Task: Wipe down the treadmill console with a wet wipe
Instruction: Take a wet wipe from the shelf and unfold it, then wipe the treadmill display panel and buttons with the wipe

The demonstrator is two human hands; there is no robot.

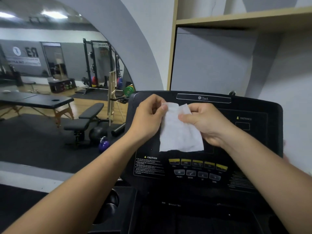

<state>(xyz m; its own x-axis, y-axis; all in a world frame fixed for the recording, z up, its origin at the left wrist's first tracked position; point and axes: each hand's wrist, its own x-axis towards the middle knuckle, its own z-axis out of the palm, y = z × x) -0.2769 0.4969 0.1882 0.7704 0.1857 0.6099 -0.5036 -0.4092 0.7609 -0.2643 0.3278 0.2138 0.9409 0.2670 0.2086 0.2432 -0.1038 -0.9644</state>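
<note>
Two bare hands are raised in front of the treadmill console (253,141), sharing one white wet wipe (179,132) between them. The left hand (148,119) pinches the wipe's upper left corner between thumb and forefinger, the remaining fingers curled loosely behind. The right hand (206,122) grips the upper right edge, thumb on the near face, fingers folded behind the sheet. The wipe hangs partly unfolded, a vertical crease down its middle, its lower edge level with the top of the yellow button row (197,163). Whether the sheet touches the console face cannot be told; it covers the central display area.

The console is black, with a caution label (149,165) at lower left, a second row of grey keys (196,174) beneath the yellow ones, and a "DISTANCE" marking (244,118) at upper right.

Left of the console, a wall mirror (50,73) reflects a gym floor: a black massage table (42,101), an adjustable bench (84,119), a purple kettlebell (103,144) and a squat rack (99,65). A wooden shelf (244,19) runs above the console on the right.
</note>
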